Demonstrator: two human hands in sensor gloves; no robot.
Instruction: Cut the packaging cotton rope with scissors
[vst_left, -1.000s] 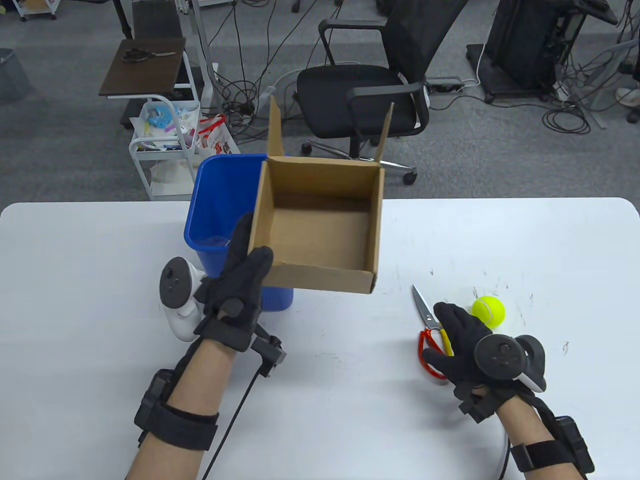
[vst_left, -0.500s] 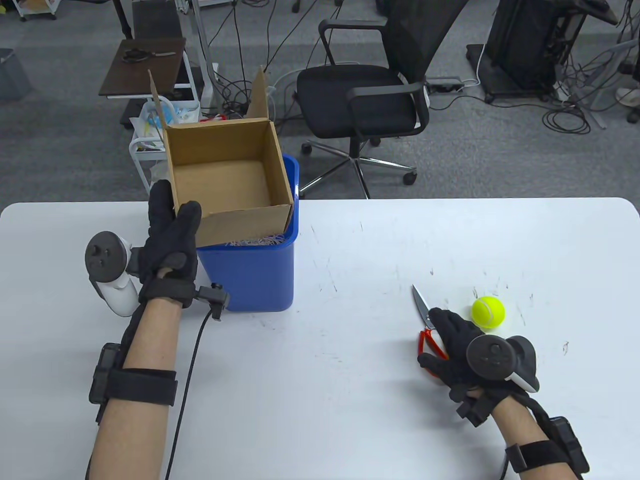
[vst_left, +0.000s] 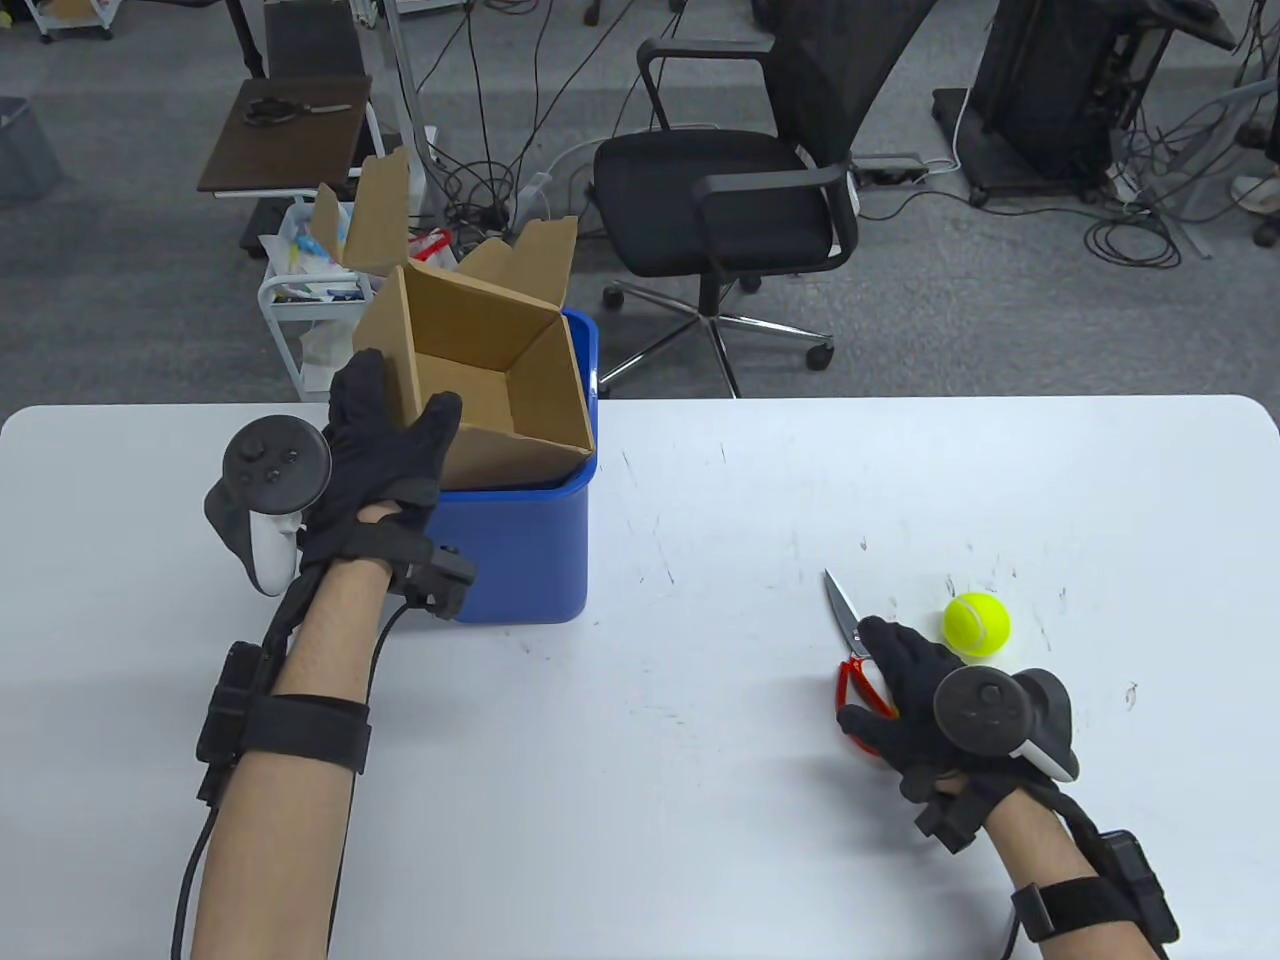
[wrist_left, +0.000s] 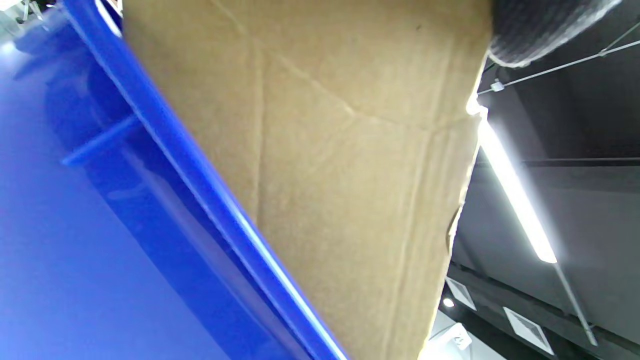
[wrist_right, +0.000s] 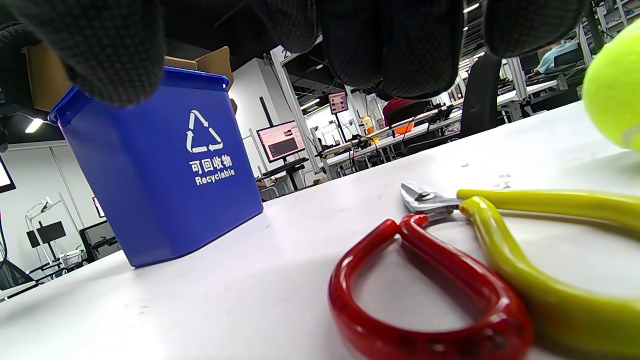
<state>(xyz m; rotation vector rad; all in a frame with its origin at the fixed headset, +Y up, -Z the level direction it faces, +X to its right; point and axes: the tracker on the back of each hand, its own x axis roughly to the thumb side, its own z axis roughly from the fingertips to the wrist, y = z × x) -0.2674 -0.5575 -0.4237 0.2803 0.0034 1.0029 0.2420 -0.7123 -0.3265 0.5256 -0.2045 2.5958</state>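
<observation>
Scissors (vst_left: 850, 640) lie on the table (vst_left: 700, 720) under the right hand (vst_left: 905, 700), whose fingers (wrist_right: 400, 45) hover spread above the handles. Far left of them, the left hand (vst_left: 375, 460) grips a tilted cardboard box (vst_left: 480, 370) over the blue bin (vst_left: 520, 550).

You've got a blue recycling bin (vst_left: 510, 550) on the worktop (vst_left: 700, 750), tilted cardboard box (vst_left: 480, 390) over its rim, tennis ball (vst_left: 976, 623) far right, office chair (vst_left: 730, 200) and trolley (vst_left: 310, 290) behind.
</observation>
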